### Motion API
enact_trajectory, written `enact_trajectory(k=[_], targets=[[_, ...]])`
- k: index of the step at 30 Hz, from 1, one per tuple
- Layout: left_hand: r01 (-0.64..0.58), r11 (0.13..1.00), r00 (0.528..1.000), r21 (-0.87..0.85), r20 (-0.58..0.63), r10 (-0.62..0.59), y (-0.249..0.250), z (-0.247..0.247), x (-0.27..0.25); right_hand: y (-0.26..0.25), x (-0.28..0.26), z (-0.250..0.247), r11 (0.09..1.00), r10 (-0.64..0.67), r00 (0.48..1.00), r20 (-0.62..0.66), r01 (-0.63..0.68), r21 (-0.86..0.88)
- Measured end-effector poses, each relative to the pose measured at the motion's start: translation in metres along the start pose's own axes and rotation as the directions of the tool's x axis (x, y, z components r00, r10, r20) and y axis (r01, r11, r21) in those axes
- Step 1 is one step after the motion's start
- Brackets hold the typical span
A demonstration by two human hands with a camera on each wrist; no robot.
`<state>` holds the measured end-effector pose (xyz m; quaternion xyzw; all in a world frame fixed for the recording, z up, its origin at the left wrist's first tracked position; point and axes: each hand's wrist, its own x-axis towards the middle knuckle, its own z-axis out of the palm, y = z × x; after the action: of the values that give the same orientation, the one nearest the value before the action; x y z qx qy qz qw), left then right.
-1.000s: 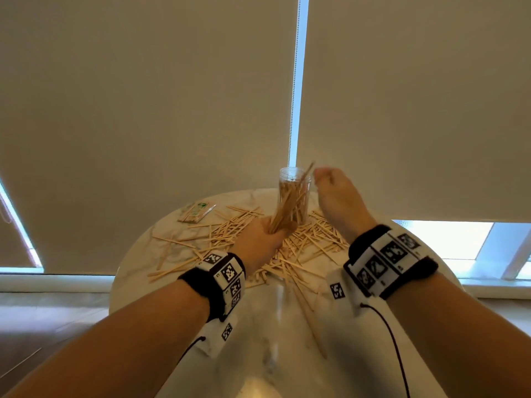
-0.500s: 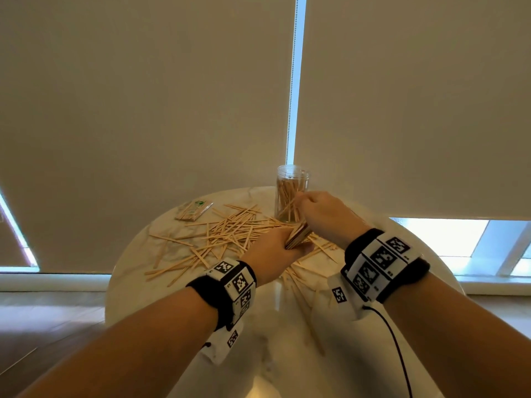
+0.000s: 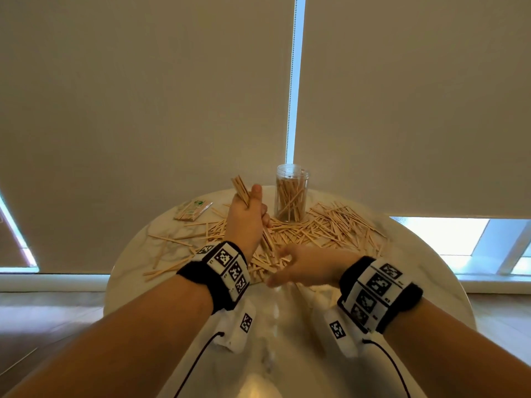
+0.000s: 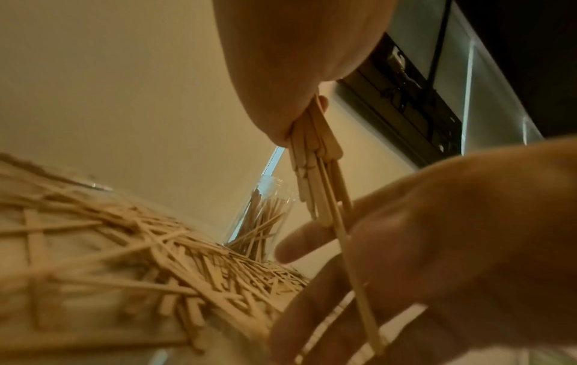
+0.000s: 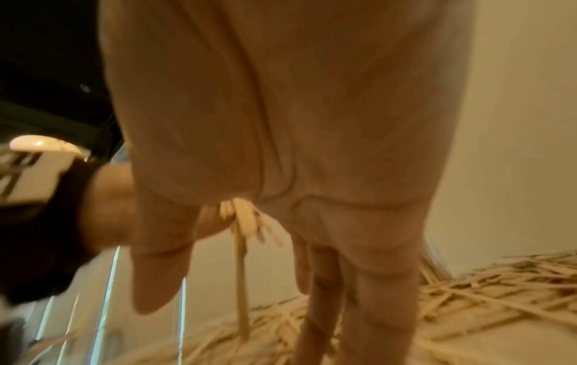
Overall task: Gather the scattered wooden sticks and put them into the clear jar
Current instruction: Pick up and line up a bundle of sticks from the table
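my left hand (image 3: 246,218) grips a bundle of sticks (image 3: 240,188) held upright, left of the clear jar (image 3: 291,193); my right hand (image 3: 307,265) hangs loosely open, fingers down, above the table's (image 3: 416,271) near pile.

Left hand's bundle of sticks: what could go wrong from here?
The left hand grips the bundle unevenly; one stick hangs well below the rest and could slip out. The clear jar is narrow and already holds many sticks, so splayed ends may catch its rim. The open right hand beside the pile might scatter it.
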<state>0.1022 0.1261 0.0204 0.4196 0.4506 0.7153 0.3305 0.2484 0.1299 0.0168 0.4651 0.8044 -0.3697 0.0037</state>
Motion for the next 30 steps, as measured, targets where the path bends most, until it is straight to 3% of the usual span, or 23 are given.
enact_trajectory(k=[2, 6, 9, 13, 17, 22, 26, 30], targets=[[0.030, 0.996, 0.999, -0.085, -0.026, -0.033, -0.002, 0.004, -0.002, -0.003, 0.003, 0.013, 0.987, -0.014, 1.000, 0.006, 0.013, 0.160], [0.077, 0.995, 0.997, -0.069, 0.017, -0.076, -0.009, 0.011, -0.011, -0.012, 0.007, 0.014, 0.847, -0.114, 0.977, -0.182, 0.192, 0.495], [0.066, 0.994, 0.998, -0.087, -0.005, -0.067, -0.005, 0.011, -0.010, -0.016, 0.003, 0.011, 0.846, -0.119, 0.974, -0.192, 0.200, 0.494], [0.051, 0.979, 0.996, -0.196, -0.061, -0.065, 0.002, 0.007, -0.001, -0.010, -0.004, 0.012, 0.893, -0.001, 0.999, -0.053, 0.025, 0.450], [0.106, 0.987, 0.994, -0.117, -0.020, -0.109, -0.003, 0.013, -0.010, -0.011, 0.001, 0.013, 0.793, -0.065, 0.985, -0.159, 0.148, 0.591], [0.106, 0.994, 0.994, 0.004, -0.026, -0.106, 0.000, 0.013, -0.011, -0.015, 0.001, 0.011, 0.883, -0.113, 0.946, -0.304, 0.236, 0.407], [0.133, 0.990, 0.990, 0.037, 0.029, -0.134, -0.001, 0.017, -0.016, -0.022, -0.003, 0.011, 0.933, -0.243, 0.898, -0.367, 0.320, 0.166], [0.229, 0.972, 0.972, -0.058, 0.074, -0.224, 0.001, 0.015, -0.016, -0.021, 0.001, 0.010, 0.961, -0.264, 0.860, -0.437, 0.275, -0.039]])
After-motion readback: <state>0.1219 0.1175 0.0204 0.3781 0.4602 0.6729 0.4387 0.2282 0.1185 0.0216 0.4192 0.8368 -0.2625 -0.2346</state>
